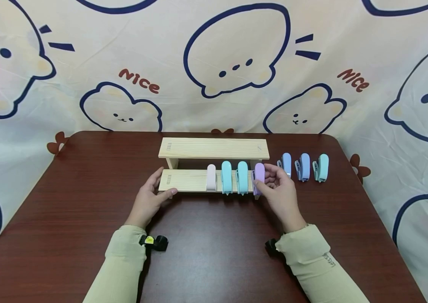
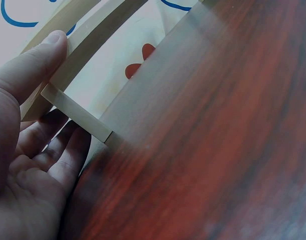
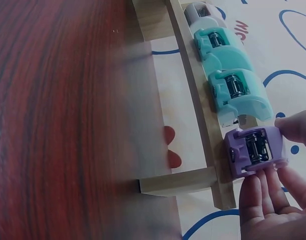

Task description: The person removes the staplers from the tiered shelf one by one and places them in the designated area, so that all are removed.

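Observation:
My left hand (image 1: 147,201) grips the left end of the front wooden shelf (image 1: 187,180); in the left wrist view its thumb lies over the board and its fingers curl beside the leg. At the shelf's right end, my right hand (image 1: 280,194) holds a purple stapler (image 3: 255,150) between thumb and fingers. Left of it on the board stand two turquoise staplers (image 1: 226,177) and a pale pinkish-white stapler (image 1: 211,177). The right wrist view shows the purple stapler's end facing the camera, on the board's edge.
Behind stands a raised rear shelf (image 1: 214,148) of the same pale wood. To the right, on the brown table (image 1: 206,252), are two blue staplers (image 1: 303,167) and a turquoise one (image 1: 322,167); the right hand partly covers the nearer blue one. A printed cloth (image 1: 236,113) hangs behind.

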{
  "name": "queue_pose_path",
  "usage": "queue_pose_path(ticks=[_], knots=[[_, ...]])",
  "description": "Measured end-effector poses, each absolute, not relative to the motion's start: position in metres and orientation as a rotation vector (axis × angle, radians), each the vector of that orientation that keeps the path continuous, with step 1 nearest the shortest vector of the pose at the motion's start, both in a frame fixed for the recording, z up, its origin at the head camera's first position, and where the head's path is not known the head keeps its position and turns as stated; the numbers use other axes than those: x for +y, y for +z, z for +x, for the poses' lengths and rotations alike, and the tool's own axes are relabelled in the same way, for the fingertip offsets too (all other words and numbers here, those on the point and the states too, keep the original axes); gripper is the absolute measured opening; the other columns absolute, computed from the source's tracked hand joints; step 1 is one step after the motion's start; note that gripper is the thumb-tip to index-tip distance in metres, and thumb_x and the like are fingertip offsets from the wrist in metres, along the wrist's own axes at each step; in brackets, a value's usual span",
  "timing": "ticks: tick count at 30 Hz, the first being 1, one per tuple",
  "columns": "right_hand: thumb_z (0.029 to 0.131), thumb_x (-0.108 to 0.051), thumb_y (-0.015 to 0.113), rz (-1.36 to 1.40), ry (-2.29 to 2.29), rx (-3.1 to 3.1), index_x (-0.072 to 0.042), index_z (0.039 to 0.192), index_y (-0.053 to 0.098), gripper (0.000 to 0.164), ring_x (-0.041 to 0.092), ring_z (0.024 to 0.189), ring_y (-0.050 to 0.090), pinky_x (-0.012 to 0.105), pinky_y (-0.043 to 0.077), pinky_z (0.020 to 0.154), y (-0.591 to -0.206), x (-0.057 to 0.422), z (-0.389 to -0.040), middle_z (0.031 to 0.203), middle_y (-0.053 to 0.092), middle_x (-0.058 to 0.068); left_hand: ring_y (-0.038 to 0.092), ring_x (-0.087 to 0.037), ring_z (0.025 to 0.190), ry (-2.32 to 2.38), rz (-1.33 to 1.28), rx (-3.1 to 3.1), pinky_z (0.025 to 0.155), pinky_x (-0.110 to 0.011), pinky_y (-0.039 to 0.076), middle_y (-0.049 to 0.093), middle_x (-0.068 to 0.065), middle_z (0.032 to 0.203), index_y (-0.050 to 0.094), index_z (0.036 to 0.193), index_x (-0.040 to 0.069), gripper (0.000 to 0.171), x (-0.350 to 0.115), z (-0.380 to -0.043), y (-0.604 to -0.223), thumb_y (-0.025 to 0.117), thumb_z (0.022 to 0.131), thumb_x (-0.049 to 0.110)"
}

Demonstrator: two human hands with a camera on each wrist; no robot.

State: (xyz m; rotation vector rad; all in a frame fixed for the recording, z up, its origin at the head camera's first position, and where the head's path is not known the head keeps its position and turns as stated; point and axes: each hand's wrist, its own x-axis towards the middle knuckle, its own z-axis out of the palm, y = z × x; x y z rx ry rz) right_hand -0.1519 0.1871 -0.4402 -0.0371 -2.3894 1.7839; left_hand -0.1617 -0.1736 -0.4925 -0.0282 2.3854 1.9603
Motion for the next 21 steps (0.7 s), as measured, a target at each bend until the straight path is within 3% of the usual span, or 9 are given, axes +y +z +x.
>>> queue_pose_path(ticks=[21], knots=[[0.089,-0.007,0.074,-0.063,1.728,-2.450,-0.005,0.136,0.058,0.050,0.024,0.098,0.053,0.015,0.051,0.075,-0.432,0.204,-0.151,0.111,0.058,0.012,0.062,-0.010,0.098,1.953,-0.016,2.388,0.075,-0.021,0.055,0.049,-0.015,0.150,0.022,0.161,0.012,0.093,-0.174,-0.162,-0.494,0.080,0.088,0.014]])
